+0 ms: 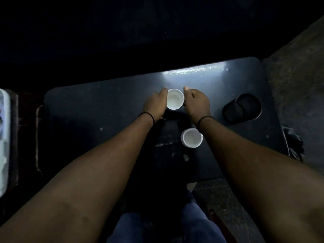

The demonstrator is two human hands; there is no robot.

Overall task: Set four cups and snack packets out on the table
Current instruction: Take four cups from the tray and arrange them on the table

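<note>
Two white cups stand on a dark table. The far cup sits between both hands near the table's middle. My left hand presses against its left side and my right hand against its right side, fingers curled round it. The near cup stands alone, just under my right wrist, empty as far as I can see. No snack packets show in this dim view.
A black mesh holder lies tipped on the table's right side. A pale tray-like object sits at the far left edge. Dark items hang off the table's right edge. Floor lies to the right.
</note>
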